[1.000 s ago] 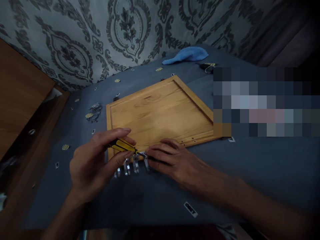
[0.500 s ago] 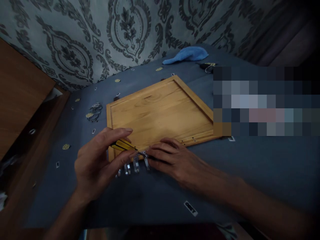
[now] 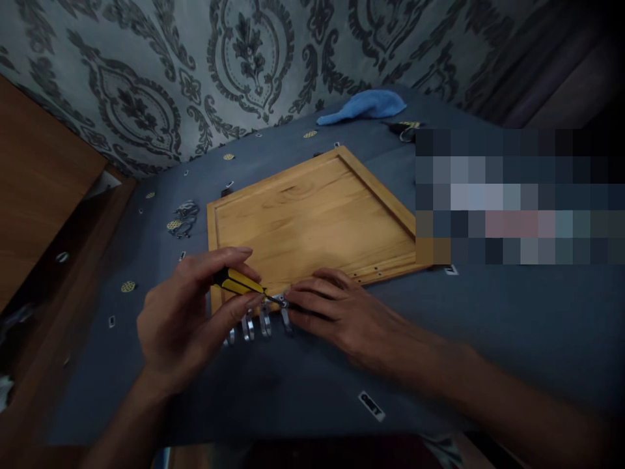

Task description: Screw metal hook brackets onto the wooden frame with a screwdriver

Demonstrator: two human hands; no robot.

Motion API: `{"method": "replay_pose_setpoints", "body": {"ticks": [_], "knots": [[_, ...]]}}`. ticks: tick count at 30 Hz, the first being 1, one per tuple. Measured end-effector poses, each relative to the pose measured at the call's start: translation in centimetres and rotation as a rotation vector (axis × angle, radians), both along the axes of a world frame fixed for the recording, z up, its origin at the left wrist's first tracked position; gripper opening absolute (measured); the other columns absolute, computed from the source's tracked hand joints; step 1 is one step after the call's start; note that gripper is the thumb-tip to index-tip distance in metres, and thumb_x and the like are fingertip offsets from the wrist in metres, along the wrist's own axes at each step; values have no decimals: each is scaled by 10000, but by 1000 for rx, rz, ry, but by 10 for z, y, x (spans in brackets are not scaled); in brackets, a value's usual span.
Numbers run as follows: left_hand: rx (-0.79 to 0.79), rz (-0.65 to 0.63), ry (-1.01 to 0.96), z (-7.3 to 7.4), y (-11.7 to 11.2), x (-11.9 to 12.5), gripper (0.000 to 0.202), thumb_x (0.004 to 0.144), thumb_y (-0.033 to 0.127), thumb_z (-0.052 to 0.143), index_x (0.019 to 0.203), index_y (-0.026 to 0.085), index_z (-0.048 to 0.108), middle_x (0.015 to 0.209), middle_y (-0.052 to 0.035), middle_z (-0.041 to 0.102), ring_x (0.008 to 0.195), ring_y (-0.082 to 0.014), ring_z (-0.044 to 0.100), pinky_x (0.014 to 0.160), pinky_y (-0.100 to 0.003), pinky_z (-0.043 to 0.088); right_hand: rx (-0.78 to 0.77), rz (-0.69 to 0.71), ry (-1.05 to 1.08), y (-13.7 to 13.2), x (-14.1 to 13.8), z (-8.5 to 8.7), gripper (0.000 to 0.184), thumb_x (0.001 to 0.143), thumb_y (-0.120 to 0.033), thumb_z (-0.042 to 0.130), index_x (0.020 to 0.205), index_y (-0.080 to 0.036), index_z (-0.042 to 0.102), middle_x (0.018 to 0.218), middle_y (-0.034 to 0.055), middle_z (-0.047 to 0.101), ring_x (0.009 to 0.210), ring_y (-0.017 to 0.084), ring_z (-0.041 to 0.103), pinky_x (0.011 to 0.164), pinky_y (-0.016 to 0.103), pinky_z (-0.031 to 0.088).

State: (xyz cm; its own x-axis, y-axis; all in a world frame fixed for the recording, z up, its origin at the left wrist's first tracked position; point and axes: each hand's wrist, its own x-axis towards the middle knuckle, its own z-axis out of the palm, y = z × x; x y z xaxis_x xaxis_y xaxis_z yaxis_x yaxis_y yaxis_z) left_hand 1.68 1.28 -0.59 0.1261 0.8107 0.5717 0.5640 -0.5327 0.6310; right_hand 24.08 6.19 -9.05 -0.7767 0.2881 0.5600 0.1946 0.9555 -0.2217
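My left hand is closed around a yellow-and-black screwdriver, its tip pointing right at a metal hook rail on the near edge of a wooden panel. Several shiny hooks hang off that edge toward me. My right hand lies flat with its fingers pressed on the right end of the rail, next to the screwdriver tip. The panel rests on a dark blue cloth.
A blue rag lies at the far edge by the patterned wall. Small metal hardware sits left of the panel, with small gold discs scattered on the cloth. A brown cabinet stands at left. A blurred patch covers the right.
My left hand has shifted slightly on the screwdriver handle, moving a little right and then back left. The right hand and the panel have stayed in place.
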Motion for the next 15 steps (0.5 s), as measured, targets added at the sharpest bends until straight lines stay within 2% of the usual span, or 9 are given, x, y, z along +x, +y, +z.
{"method": "replay_pose_setpoints", "body": {"ticks": [6,10,15], "knots": [[-47,30,74,2,-1,-4,424,862,182,800,1238,325,666,1010,4,762,911,-221,748,868,-429,615,-1,-2,-14,1,-1,1,283,1063,-167,429,1155,-146,695,1164,93,752,1102,226,621,951,412,474],[-32,-1,95,4,-1,-4,468,863,124,783,1261,335,654,1067,7,763,927,-207,748,897,-416,608,10,-7,-18,1,0,1,266,1055,-166,452,1147,-140,700,1171,99,750,1108,231,621,953,414,475],[-46,-28,95,6,-2,-4,456,868,116,776,1263,315,666,1031,-2,768,946,-203,749,878,-381,621,2,-12,-36,0,0,1,275,1056,-164,442,1155,-167,699,1178,85,750,1124,223,621,960,411,471]]}}
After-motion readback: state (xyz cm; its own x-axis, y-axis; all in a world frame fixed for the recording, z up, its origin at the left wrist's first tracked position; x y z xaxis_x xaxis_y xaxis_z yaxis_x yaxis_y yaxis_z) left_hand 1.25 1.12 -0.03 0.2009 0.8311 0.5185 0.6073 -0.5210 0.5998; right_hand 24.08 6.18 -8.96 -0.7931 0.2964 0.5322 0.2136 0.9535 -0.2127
